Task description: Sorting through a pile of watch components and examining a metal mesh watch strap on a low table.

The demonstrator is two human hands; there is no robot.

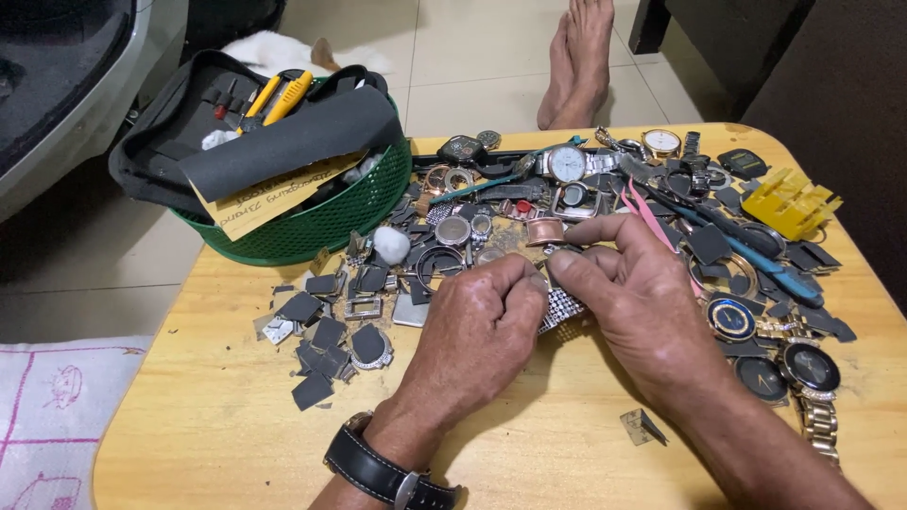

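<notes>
— Looking down at the wooden desk point(236, 416), what do the two hands do?

— The left hand point(477, 331) and the right hand point(642, 302) are together at the middle of the desk. Both are closed on one silver mesh watch band point(564, 307). The band lies between them, its lower part showing under the thumbs, and it is touching the desk or just above it; I cannot tell which. The left wrist wears one black strap point(383, 472).

— How many whole watches can you count?

— One silver watch with a white face point(568, 163) behind the hands, one gold watch with a pale face point(660, 143) at the far edge, and three dark round watches at the right: one with a blue ring point(731, 318) and two black ones point(761, 378) point(811, 366). Small parts and rings in the pile are too many and too mixed for an exact count.

— And the other things?

— One green basket point(321, 227) at the far left holds one black tool pouch point(170, 123) with two yellow handles point(279, 97). Many dark grey flat pieces point(312, 331) are scattered left of the hands. One yellow plastic holder point(789, 201) stands at the right. One pink pair of tweezers point(652, 222) lies just behind the right hand. Two bare feet point(578, 57) rest on the floor beyond the desk.
</notes>
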